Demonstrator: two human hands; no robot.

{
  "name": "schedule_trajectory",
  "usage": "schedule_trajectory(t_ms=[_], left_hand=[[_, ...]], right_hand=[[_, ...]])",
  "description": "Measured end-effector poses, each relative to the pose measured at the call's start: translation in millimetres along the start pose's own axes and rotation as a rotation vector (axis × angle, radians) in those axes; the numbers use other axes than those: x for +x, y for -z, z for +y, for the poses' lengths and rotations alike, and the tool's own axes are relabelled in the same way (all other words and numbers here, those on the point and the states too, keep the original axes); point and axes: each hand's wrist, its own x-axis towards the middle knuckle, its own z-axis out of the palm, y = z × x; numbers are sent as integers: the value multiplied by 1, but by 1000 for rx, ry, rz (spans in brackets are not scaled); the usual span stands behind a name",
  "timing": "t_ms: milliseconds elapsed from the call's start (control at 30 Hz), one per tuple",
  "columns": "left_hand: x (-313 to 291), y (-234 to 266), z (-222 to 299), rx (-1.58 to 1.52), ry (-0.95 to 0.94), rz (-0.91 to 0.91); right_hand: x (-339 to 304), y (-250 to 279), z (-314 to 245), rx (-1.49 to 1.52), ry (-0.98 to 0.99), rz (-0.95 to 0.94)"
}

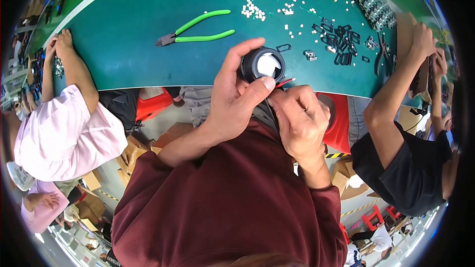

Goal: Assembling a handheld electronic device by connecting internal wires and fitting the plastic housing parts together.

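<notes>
My left hand (230,101) is wrapped round a short black cylindrical housing (246,64), its thumb pressed over the front rim. A white disc-like piece (267,64) shows inside the housing's round opening. Just below, my right hand (302,118) pinches a thin black cable (271,110) between thumb and forefinger. Red wires (285,82) with light tips stick out between the housing and my right fingers. Whether the cable joins the housing is hidden by my fingers. Both hands are over the table's near edge, in front of my body.
On the green table (133,44) lie green-handled cutting pliers (205,38), scattered small white pieces (253,12), a heap of black oval frames (341,39) and stacked circuit boards (368,2). Dark-handled pliers (382,57) lie at right. Co-workers sit at left (69,123) and right (403,168).
</notes>
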Motion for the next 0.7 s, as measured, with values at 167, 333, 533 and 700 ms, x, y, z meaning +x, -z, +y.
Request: schedule_trajectory(t_ms=[167, 333, 533, 700], left_hand=[[-3, 2, 2, 0, 45, -12], [-6, -1, 4, 20, 52, -34], [-5, 1, 6, -72, 11, -55], [-11, 0, 7, -48, -76, -119]], right_hand=[[-1, 7, -1, 34, -11, -61], [-1, 5, 0, 200, -157, -34], [-7, -2, 0, 276, -333, 22], [-13, -1, -3, 404, -564, -45]])
